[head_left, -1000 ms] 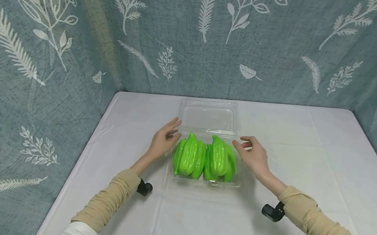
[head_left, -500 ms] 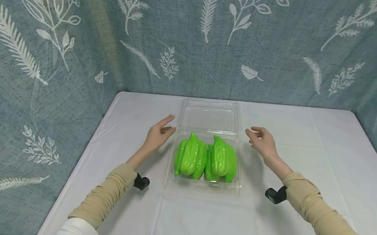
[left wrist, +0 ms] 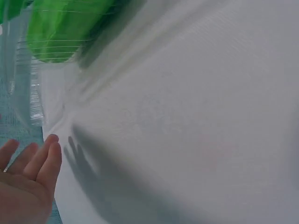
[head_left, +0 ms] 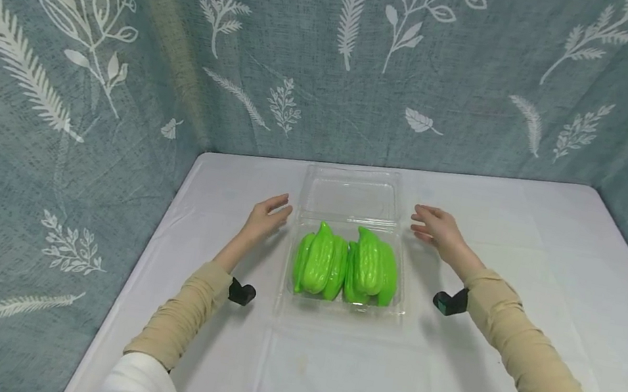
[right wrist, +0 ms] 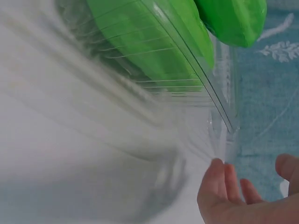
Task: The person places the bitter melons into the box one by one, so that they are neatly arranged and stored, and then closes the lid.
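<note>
A clear plastic clamshell box stands on the table with its lid laid back toward the curtain. Inside lie several bright green, ridged, pepper-like pieces in two clusters, a left cluster and a right cluster, some stacked on others. My left hand hovers beside the box's left side, fingers loosely extended and holding nothing. On the other side, my right hand is held off the box near the hinge line, fingers relaxed, nothing in it. Both wrist views show green pieces through the box's ribbed wall, apart from the fingers.
A white cloth covers the table. Blue-grey curtain with white leaf prints closes off the back and both sides. Black wrist cameras hang beneath both forearms.
Both hands have drawn outward from the box's sides, the right one also moving farther back. The box, its lid and the green pieces stay in place.
</note>
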`<state>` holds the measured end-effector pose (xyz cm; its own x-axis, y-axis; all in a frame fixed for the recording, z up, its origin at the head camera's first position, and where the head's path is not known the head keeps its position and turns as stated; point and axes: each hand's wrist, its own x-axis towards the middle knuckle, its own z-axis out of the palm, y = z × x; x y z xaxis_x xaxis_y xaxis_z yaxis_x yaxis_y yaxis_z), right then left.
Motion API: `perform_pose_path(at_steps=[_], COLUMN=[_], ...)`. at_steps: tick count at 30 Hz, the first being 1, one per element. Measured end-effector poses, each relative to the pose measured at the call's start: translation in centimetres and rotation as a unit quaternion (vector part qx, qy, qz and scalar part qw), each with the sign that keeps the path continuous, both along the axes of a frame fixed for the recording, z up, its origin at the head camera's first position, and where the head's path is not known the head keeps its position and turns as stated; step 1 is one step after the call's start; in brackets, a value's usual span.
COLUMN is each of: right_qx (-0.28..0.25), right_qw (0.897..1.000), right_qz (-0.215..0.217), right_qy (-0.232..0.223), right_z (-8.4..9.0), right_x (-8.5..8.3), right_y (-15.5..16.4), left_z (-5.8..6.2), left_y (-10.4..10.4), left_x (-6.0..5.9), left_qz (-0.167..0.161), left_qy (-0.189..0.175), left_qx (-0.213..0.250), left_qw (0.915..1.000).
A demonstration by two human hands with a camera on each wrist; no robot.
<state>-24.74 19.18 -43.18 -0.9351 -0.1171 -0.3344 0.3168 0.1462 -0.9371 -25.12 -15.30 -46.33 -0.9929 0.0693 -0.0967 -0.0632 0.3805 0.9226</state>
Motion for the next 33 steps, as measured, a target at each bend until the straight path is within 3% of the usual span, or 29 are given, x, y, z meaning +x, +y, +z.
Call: perform_pose_path(at_steps=[7, 11, 18, 24, 33], right_qx=[-0.069, -0.104, -0.121, -0.127, -0.113], right_qw=[0.995, 0.991, 0.987, 0.986, 0.989], right_qz=[0.023, 0.025, 0.016, 0.021, 0.039], right_qy=[-0.07, -0.086, -0.106, -0.106, -0.09], right_z=[-0.9, -1.2, -1.3, -1.4, -1.5], right_x=[-1.0, -1.2, -1.2, -1.2, -1.0], right_y=[-0.2, -0.4, -1.0, -1.0, -0.9], left_z=[0.6, 0.9, 1.4, 1.7, 1.7], left_y=[-0.1, -0.1, 0.2, 0.9, 1.8], left_x=[-0.4, -0.4, -0.7, -1.1, -1.6], left_qz=[0.003, -0.01, -0.027, -0.01, 0.035], left_qy=[-0.117, -0.16, -0.18, -0.194, -0.184], left_qx=[0.033, 0.043, 0.08, 0.101, 0.085], left_qw=[0.9925, 0.9862, 0.98, 0.9757, 0.9786])
